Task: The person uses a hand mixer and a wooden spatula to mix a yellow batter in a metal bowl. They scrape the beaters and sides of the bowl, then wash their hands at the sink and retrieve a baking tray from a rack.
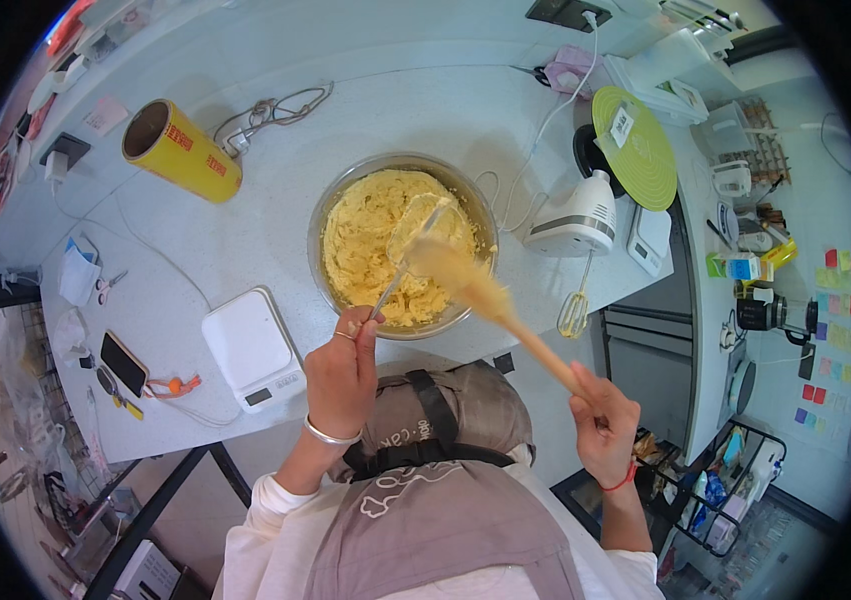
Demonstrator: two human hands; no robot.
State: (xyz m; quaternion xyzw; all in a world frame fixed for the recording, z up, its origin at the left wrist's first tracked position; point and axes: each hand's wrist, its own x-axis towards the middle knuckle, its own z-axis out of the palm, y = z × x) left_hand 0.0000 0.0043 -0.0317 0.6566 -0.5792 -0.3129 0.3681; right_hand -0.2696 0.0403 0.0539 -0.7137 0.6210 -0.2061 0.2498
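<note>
A steel mixing bowl [318, 274] holds a thick, crumbly yellow mixture [358, 232]. My left hand [343, 375] pinches the stem of a metal beater attachment [393, 287], whose coated end is over the mixture. In my right hand [604, 424] is the wooden handle of a spatula [538, 349]; its head, smeared with yellow mixture and blurred, lies against or just over the beater, I cannot tell which. Right of the bowl stands a white hand mixer [575, 217] with one beater [574, 313] fitted, hanging out past the table edge.
Left of the bowl are a white kitchen scale [249, 341] and a yellow roll of film [185, 154]. A phone [124, 363] and scissors [110, 286] lie farther left. A green round mat [639, 150], a second scale [649, 238] and the mixer's cord [545, 124] are at the right.
</note>
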